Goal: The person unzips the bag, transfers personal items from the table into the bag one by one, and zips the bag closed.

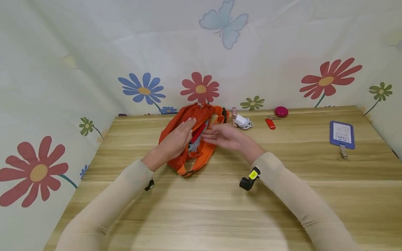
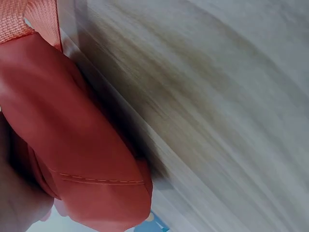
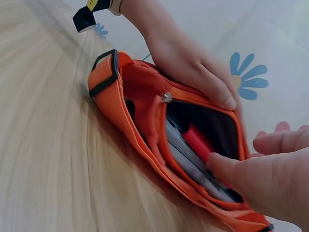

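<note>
An orange waist bag (image 1: 177,119) lies on the table with its zipped pocket open. My left hand (image 1: 176,141) rests along the bag's left side, fingers straight; in the right wrist view its thumb lies beside the pocket's rim. My right hand (image 1: 225,136) is at the pocket's right side, fingers extended. In the right wrist view its thumb (image 3: 224,166) reaches over the opening, close to a red object (image 3: 199,142) inside. Grey flat things (image 3: 186,154) lie beside the red one, partly hidden by the pocket. The left wrist view shows mostly the bag's outer fabric (image 2: 72,121).
Right of the bag are a white charger with coiled cable (image 1: 243,121) and a small pink tube (image 1: 234,114). Farther right lie keys with a red tag (image 1: 270,123), a round magenta case (image 1: 281,111) and a blue card holder (image 1: 342,134). A flowered curtain (image 1: 257,60) borders the table.
</note>
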The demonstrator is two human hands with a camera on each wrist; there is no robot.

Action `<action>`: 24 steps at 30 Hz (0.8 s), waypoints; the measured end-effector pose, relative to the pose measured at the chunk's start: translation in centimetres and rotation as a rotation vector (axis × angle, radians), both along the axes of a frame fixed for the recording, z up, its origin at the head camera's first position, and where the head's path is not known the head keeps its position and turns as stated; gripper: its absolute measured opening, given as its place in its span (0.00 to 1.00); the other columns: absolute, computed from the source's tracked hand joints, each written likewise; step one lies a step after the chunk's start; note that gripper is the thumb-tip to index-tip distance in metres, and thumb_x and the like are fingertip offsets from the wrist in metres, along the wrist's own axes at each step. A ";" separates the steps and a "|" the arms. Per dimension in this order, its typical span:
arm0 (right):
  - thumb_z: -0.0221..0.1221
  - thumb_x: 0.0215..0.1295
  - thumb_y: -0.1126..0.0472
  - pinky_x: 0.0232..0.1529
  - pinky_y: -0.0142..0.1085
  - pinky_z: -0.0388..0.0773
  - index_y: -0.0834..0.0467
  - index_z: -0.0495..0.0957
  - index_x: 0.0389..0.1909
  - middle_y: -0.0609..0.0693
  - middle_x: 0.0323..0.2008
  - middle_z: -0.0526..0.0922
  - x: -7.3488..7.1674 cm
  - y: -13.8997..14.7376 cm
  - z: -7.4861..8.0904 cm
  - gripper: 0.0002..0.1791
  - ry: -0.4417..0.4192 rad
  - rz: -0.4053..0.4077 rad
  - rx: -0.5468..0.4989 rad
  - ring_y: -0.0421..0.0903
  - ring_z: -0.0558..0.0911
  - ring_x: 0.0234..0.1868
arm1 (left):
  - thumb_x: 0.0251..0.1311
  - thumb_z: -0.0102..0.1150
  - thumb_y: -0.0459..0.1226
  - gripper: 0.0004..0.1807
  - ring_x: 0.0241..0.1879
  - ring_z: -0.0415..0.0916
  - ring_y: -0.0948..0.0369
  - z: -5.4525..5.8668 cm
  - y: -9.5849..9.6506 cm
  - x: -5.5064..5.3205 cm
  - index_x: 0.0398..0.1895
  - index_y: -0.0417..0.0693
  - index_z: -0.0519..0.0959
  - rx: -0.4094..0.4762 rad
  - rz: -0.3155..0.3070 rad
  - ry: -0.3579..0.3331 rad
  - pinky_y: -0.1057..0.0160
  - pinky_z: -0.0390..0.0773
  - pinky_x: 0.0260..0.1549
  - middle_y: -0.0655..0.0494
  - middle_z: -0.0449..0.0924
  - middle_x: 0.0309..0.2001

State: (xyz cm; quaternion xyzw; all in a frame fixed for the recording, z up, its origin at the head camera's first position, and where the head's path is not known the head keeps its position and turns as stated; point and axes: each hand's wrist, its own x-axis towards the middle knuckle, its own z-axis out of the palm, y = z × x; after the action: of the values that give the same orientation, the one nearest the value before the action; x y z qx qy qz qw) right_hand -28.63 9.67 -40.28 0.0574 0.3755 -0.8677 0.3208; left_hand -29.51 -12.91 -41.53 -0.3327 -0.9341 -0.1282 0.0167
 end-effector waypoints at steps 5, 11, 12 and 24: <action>0.40 0.73 0.76 0.77 0.47 0.52 0.69 0.43 0.77 0.68 0.79 0.46 -0.6 -1.8 -0.4 0.34 -0.016 -0.060 -0.062 0.62 0.51 0.79 | 0.82 0.35 0.40 0.29 0.80 0.46 0.50 0.1 0.0 -0.1 0.80 0.38 0.53 0.023 -0.001 -0.031 0.50 0.49 0.77 0.41 0.52 0.79; 0.41 0.73 0.73 0.77 0.48 0.54 0.65 0.40 0.80 0.67 0.78 0.49 -0.9 -1.8 -0.7 0.38 -0.023 -0.061 -0.043 0.61 0.54 0.79 | 0.82 0.35 0.40 0.29 0.80 0.46 0.49 0.1 -0.1 0.0 0.80 0.37 0.52 0.025 -0.004 -0.042 0.51 0.49 0.77 0.41 0.52 0.79; 0.41 0.73 0.72 0.77 0.48 0.54 0.65 0.41 0.80 0.67 0.79 0.49 -1.0 -1.7 -0.7 0.37 -0.032 -0.070 -0.052 0.62 0.54 0.79 | 0.82 0.35 0.40 0.29 0.80 0.46 0.50 0.1 -0.1 0.0 0.80 0.38 0.52 0.024 -0.002 -0.045 0.51 0.49 0.77 0.41 0.52 0.79; 0.40 0.75 0.67 0.78 0.47 0.51 0.61 0.35 0.81 0.65 0.80 0.44 -1.3 -1.9 -0.1 0.38 -0.080 -0.122 -0.116 0.61 0.49 0.80 | 0.82 0.34 0.39 0.29 0.80 0.45 0.51 -0.3 -0.4 0.0 0.81 0.38 0.52 0.049 0.011 -0.047 0.52 0.48 0.77 0.42 0.51 0.80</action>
State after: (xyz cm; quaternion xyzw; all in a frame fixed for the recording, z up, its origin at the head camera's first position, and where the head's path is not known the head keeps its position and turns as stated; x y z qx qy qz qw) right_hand -29.95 7.77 -40.35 0.0959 0.3072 -0.9030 0.2847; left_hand -29.51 -13.36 -41.85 -0.3240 -0.9326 -0.1589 0.0037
